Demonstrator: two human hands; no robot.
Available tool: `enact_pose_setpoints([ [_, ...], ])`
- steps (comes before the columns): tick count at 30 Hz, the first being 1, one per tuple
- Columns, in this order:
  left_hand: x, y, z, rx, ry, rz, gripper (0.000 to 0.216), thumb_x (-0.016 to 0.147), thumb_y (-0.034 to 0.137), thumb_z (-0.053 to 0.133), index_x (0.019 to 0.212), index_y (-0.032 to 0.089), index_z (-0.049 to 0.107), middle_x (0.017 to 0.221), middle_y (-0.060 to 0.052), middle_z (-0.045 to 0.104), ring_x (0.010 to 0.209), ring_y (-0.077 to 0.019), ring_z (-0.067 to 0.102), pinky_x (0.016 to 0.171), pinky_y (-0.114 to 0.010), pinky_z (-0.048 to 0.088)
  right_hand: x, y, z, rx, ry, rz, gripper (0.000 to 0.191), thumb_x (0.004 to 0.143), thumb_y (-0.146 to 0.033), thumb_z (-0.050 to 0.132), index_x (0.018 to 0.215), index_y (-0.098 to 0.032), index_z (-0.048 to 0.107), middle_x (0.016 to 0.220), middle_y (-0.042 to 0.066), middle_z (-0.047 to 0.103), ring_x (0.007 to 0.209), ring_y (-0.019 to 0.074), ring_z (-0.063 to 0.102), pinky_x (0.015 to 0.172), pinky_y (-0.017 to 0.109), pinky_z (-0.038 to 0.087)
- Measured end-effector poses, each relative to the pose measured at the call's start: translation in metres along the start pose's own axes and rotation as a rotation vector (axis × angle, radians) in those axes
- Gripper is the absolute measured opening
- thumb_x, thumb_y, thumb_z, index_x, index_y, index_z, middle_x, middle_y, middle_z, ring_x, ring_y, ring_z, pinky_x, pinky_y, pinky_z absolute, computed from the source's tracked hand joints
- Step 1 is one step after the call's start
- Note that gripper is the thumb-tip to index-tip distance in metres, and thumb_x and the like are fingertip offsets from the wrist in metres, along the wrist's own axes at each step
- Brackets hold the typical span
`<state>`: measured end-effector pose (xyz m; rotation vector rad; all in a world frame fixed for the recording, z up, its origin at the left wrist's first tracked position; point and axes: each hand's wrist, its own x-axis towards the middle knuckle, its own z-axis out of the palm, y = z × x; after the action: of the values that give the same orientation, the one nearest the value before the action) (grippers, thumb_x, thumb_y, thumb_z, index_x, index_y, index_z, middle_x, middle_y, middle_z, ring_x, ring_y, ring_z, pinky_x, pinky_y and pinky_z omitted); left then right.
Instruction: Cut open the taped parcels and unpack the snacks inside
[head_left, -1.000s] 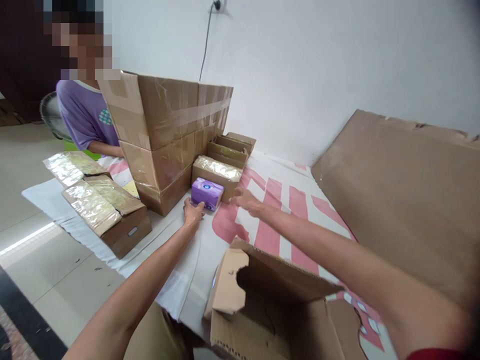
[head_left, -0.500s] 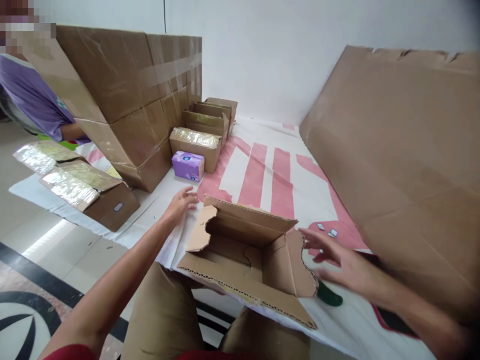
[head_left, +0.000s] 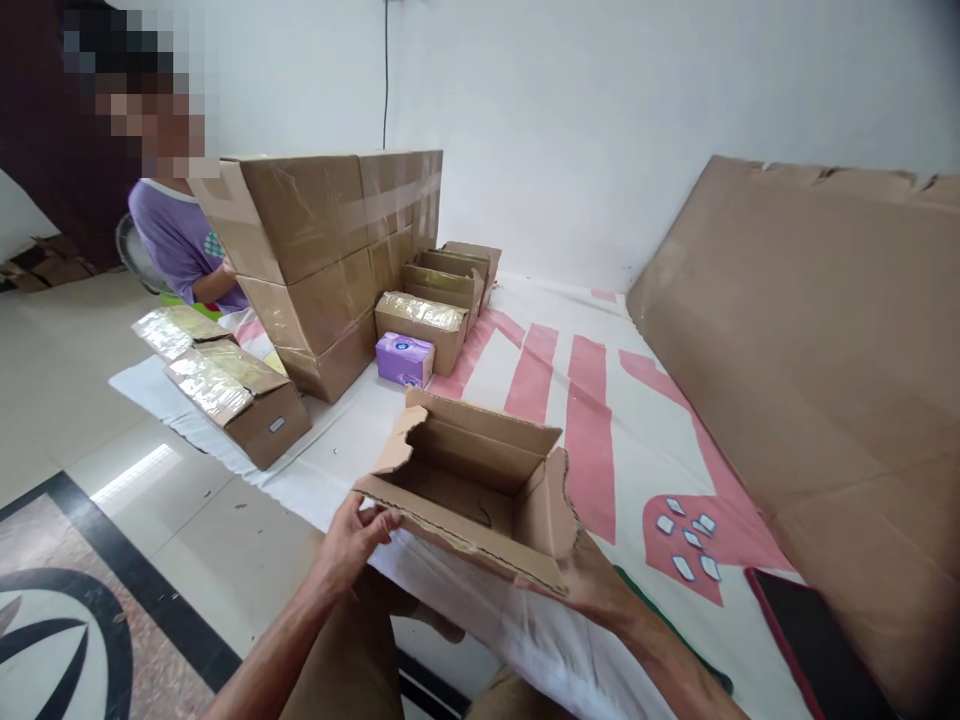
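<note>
Your L hand [head_left: 352,535] pinches the near-L rim of the open carton [head_left: 465,470], fingers curled over the edge. R hand [head_left: 596,590] cups the near-R corner; its fingers are hidden behind the flap, so can't tell the grip. The carton sits at 6 o'clock on the striped mat [head_left: 600,420] and looks empty. I'd keep both sides level, w/ thumbs off the torn flap. At 11 o'clock, small boxes [head_left: 424,325] hold foil packs, w/ a purple pack [head_left: 405,358] just beside them.

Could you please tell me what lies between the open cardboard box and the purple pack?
Nothing: in the head view only a bare strip of sheet separates the open cardboard box from the purple pack.
</note>
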<state>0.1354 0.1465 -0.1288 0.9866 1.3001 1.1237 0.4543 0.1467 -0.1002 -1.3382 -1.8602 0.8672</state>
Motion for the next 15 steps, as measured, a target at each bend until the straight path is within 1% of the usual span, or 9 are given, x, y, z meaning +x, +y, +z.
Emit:
enact_pose_setpoints([
  [2,0.024,0.009,-0.011,0.010,0.092,0.074,0.054,0.066,0.057,0.086,0.097,0.019,0.063,0.084,-0.004,0.070,0.067,-0.0169,0.063,0.060,-0.028,0.049,0.030,0.003,0.016,0.089,0.017,-0.038,0.131,0.063,-0.063,0.089,0.167,-0.026,0.019,0.163,0.018,0.042,0.146,0.0404,0.047,0.115,0.054,0.048],
  [4,0.051,0.021,-0.027,0.009,0.162,0.166,0.052,0.068,0.055,0.085,0.097,0.018,0.064,0.088,-0.004,0.070,0.067,-0.0149,0.062,0.063,-0.028,0.050,0.068,0.005,0.037,0.169,0.013,-0.069,0.134,0.063,-0.057,0.091,0.168,-0.026,0.013,0.167,0.019,0.035,0.148,0.0373,0.044,0.114,0.051,0.048],
  [6,0.079,0.031,-0.042,-0.015,0.268,0.240,0.058,0.069,0.053,0.084,0.108,0.017,0.064,0.101,-0.006,0.070,0.071,-0.0142,0.063,0.067,-0.028,0.052,0.111,0.007,0.059,0.218,-0.004,-0.098,0.137,0.063,-0.053,0.092,0.168,-0.027,0.008,0.166,0.019,0.035,0.150,0.0351,0.041,0.112,0.049,0.049],
  [8,0.102,0.034,-0.048,-0.033,0.407,0.265,0.071,0.068,0.051,0.084,0.125,0.017,0.058,0.124,-0.012,0.065,0.079,-0.0154,0.066,0.073,-0.030,0.055,0.154,0.008,0.080,0.226,0.011,-0.143,0.139,0.061,-0.051,0.094,0.168,-0.028,0.007,0.166,0.019,0.034,0.151,0.0343,0.039,0.112,0.049,0.048],
  [9,0.111,0.033,-0.048,-0.033,0.461,0.266,0.078,0.068,0.049,0.084,0.134,0.018,0.054,0.136,-0.015,0.060,0.085,-0.0169,0.068,0.077,-0.032,0.057,0.173,0.009,0.089,0.214,0.035,-0.171,0.140,0.061,-0.050,0.095,0.168,-0.029,0.008,0.167,0.019,0.034,0.152,0.0344,0.038,0.114,0.050,0.046],
  [10,0.118,0.030,-0.046,-0.029,0.488,0.264,0.084,0.069,0.047,0.084,0.140,0.019,0.050,0.146,-0.018,0.053,0.092,-0.0191,0.069,0.082,-0.034,0.058,0.190,0.011,0.097,0.201,0.063,-0.197,0.140,0.060,-0.050,0.095,0.168,-0.029,0.009,0.167,0.019,0.034,0.152,0.0348,0.037,0.116,0.052,0.044],
  [11,0.123,0.025,-0.042,-0.026,0.488,0.263,0.089,0.069,0.045,0.083,0.145,0.020,0.045,0.153,-0.020,0.047,0.099,-0.0217,0.070,0.086,-0.036,0.058,0.204,0.013,0.104,0.188,0.091,-0.218,0.139,0.060,-0.051,0.095,0.168,-0.028,0.009,0.168,0.019,0.033,0.153,0.0351,0.036,0.119,0.054,0.040],
  [13,0.129,0.013,-0.030,-0.023,0.436,0.260,0.095,0.070,0.042,0.083,0.151,0.021,0.038,0.160,-0.021,0.038,0.113,-0.0270,0.068,0.092,-0.038,0.058,0.222,0.020,0.114,0.172,0.130,-0.241,0.137,0.062,-0.052,0.094,0.168,-0.027,0.011,0.168,0.018,0.032,0.153,0.0354,0.035,0.122,0.056,0.036],
  [15,0.134,0.001,-0.015,-0.022,0.385,0.242,0.099,0.070,0.042,0.083,0.154,0.022,0.034,0.163,-0.022,0.035,0.126,-0.0318,0.063,0.095,-0.040,0.058,0.227,0.029,0.119,0.162,0.147,-0.251,0.131,0.065,-0.054,0.092,0.168,-0.025,0.014,0.168,0.018,0.033,0.154,0.0354,0.035,0.122,0.056,0.035],
])
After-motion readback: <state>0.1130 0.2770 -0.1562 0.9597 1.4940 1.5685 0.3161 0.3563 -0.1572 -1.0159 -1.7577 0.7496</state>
